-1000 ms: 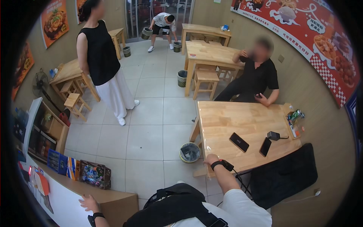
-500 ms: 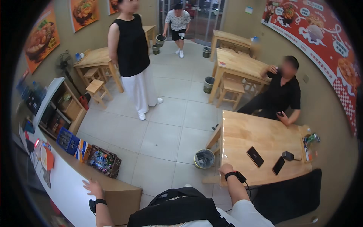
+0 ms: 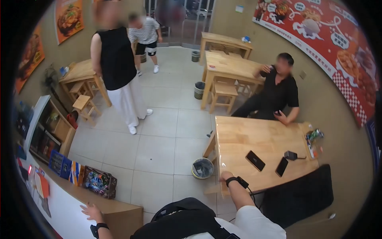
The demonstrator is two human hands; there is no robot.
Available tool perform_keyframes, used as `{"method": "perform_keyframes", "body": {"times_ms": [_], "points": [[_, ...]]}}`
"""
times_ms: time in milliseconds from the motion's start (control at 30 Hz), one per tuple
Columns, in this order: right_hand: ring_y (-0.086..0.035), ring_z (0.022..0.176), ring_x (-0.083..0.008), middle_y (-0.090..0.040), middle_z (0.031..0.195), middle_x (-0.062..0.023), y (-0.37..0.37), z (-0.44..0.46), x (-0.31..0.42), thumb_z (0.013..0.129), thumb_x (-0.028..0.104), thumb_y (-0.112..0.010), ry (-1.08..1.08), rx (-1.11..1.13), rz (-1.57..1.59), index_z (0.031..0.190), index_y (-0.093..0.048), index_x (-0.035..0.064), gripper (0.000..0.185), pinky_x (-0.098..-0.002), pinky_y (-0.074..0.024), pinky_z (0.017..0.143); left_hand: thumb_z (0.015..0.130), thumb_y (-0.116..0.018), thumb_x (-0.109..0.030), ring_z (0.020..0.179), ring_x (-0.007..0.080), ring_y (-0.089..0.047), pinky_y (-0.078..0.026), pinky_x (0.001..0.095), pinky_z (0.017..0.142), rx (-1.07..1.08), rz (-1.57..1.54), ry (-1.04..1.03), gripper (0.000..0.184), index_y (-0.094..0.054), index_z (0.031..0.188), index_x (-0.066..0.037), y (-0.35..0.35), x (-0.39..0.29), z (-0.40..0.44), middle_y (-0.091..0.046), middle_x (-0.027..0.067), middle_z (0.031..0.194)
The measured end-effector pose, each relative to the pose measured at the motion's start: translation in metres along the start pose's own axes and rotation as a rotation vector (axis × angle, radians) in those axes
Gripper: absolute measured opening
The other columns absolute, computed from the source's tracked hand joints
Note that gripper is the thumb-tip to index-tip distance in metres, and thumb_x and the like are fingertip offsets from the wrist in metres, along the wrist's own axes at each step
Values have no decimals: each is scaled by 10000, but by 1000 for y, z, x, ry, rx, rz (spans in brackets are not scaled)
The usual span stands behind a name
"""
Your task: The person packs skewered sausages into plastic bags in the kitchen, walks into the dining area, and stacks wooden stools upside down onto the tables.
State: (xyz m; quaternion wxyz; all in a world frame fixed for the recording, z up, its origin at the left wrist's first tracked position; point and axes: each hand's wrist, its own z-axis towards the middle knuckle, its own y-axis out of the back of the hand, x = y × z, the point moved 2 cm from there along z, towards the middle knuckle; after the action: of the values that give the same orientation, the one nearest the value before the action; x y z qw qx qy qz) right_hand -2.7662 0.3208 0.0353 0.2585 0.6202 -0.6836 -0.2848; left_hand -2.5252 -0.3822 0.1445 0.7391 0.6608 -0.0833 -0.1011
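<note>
My left hand point(image 3: 92, 212) rests with its fingers spread at the edge of the white counter point(image 3: 65, 217), holding nothing. At the near left corner of the wooden table point(image 3: 254, 135) is my right hand point(image 3: 227, 176); its fingers are bent down over the edge and mostly hidden. Two dark phones, one point(image 3: 255, 160) nearer the middle and one point(image 3: 281, 167) to its right, lie on that table, with a small black box point(image 3: 291, 155) beside them. Each wrist wears a black band. A bin point(image 3: 202, 168) stands on the floor just left of the table corner.
A person in a black sleeveless top point(image 3: 116, 59) stands at the left. Another in a striped shirt point(image 3: 145, 34) bends behind. A seated person in black point(image 3: 278, 89) is beyond the table. A black chair point(image 3: 300, 195), a crate of cans point(image 3: 99, 182) and stools point(image 3: 83, 104) stand around.
The person in the striped shirt has moved left across the back, from the doorway to behind the standing person. The camera view swung and came back. My hands have kept their places.
</note>
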Motion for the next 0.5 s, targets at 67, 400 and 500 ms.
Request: {"method": "perform_keyframes", "body": {"times_ms": [67,400,500], "points": [[-596,894,-293,-620,951,-158,4,-2,2,625,304,-655,-76,45,37,895,-654,53,369,-370,-466,775,784,-533,-297,1281,314,-181,-242,677,860,-6,15,26,375,-475,1148,-233,-1,2,1,-156,34,1419],[-596,929,-261,-618,1002,-104,4,-9,4,665,353,-668,-87,28,-15,961,-648,112,382,-369,-469,784,793,-476,-344,1254,360,-201,-238,697,830,-37,63,-21,392,-458,1170,-240,-11,7,6,-178,72,1405],[-603,912,-255,-625,981,-101,5,-9,4,660,367,-677,-71,-9,-22,945,-652,110,385,-362,-473,775,790,-480,-331,1251,357,-208,-241,696,827,-46,55,-27,389,-459,1168,-242,-11,7,5,-181,74,1403]]}}
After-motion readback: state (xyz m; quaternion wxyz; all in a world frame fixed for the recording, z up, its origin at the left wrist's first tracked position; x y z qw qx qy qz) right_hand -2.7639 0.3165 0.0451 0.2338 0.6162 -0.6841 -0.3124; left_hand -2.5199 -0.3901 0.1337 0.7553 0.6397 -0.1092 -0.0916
